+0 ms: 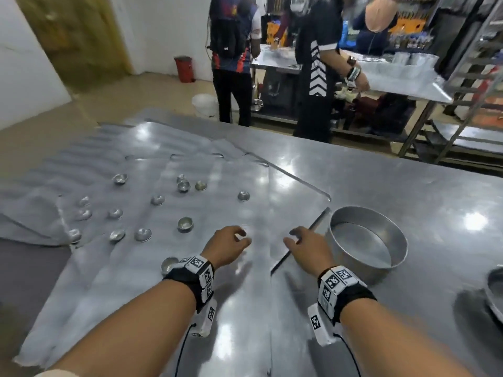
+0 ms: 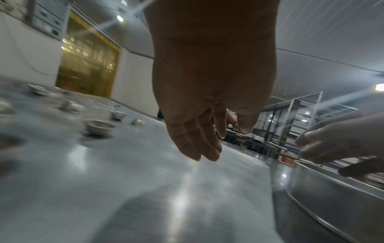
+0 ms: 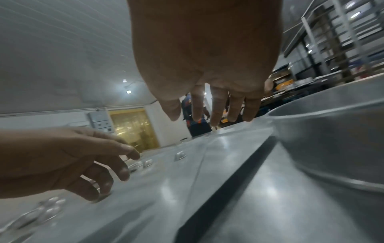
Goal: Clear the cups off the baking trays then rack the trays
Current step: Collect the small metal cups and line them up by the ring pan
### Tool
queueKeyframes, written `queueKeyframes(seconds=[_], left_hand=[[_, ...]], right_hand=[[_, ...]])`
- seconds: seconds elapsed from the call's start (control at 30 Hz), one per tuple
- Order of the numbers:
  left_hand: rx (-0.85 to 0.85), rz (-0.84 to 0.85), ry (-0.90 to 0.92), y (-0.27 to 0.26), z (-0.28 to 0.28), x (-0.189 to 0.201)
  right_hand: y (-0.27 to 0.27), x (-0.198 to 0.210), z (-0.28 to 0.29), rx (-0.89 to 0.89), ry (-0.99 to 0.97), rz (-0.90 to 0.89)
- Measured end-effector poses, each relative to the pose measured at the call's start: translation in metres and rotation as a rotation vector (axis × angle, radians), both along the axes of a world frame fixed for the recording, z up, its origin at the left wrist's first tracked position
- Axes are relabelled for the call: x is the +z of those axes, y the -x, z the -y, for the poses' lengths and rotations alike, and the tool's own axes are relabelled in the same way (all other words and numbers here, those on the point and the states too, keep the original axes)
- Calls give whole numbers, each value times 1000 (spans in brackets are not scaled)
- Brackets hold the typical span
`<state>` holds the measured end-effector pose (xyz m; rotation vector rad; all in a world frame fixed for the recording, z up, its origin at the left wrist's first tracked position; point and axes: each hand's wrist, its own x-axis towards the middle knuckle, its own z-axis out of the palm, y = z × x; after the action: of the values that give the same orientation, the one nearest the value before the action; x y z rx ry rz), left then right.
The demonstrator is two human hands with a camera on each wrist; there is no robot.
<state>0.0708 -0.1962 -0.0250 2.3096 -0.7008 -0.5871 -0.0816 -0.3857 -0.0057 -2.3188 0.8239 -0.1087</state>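
Observation:
Flat metal baking trays [image 1: 234,303] lie side by side on a steel table. Several small metal cups are scattered over them, the closest being one cup [image 1: 185,223] ahead and to the left and another cup [image 1: 169,263] beside my left wrist. My left hand [image 1: 234,242] hovers low over the tray [image 2: 145,189] with relaxed fingers [image 2: 199,148] and holds nothing. My right hand [image 1: 302,243] hangs over the tray's right edge, its fingers [image 3: 216,111] pointing down and empty. An empty round metal pan [image 1: 367,240] stands just to the right of it.
A second pan [image 1: 495,289] shows at the right edge. A metal tray rack [image 1: 476,63] stands at the back right. Past the table's far side, people work at another steel table [image 1: 394,77]. A red bin [image 1: 184,69] and a white bucket [image 1: 204,103] stand on the floor.

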Motion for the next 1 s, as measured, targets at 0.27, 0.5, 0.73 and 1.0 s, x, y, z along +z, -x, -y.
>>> queueKeyframes(seconds=[0.27,0.5,0.73,1.0], left_hand=[[223,51,-69,-48,-139,-6],[276,88,-73,-83,-199,-17],[236,122,-83,-116,-220,-26],[111,198,-134,-141,-221,-37]], right_hand=[[-80,-18,-112,208,-85,4],[-119,-27,-169,297,-117,-7],[-136,-39,-203,283,-203,-32],[-143,-48,-226,352,-214,-81]])
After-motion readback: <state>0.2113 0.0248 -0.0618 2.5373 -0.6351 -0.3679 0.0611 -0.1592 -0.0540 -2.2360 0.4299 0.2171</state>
